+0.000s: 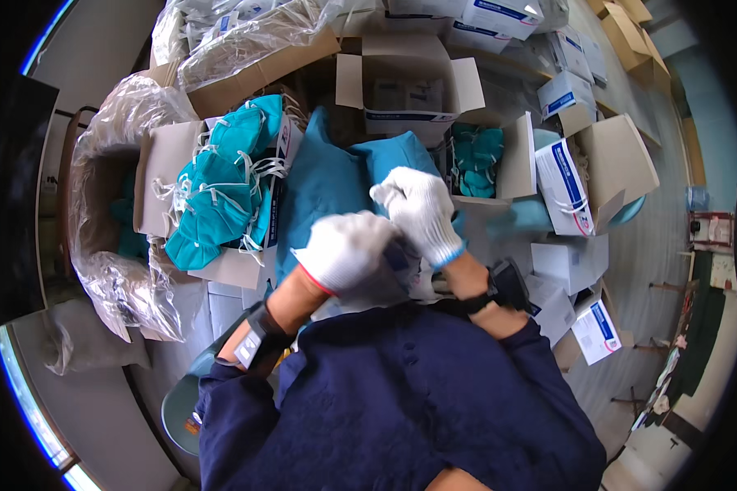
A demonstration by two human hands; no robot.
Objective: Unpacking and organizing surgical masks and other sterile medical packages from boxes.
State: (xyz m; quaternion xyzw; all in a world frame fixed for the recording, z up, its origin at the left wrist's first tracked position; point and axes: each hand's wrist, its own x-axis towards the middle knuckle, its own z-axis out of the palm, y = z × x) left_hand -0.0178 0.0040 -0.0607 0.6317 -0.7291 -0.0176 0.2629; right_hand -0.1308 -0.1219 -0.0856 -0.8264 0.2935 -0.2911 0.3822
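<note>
My left hand (348, 252), in a white knit glove with a red cuff, is closed and a little blurred. My right hand (418, 209), in a white glove with a blue cuff, is closed beside it. Between and below the hands shows part of a whitish item with a dark blue patch (400, 260); the gloves hide most of it, and its kind is unclear. Beyond the hands lies blue cloth (323, 184). Left of them, teal face masks (221, 184) with white straps are heaped over an open carton (168, 168).
More teal masks (477, 159) fill an open box to the right. An open carton (408, 123) holding packets stands at the far middle. Plastic-lined cartons (98, 188) stand at left. White boxes (569, 266) are stacked at right, below an open carton (565, 184) with raised flaps.
</note>
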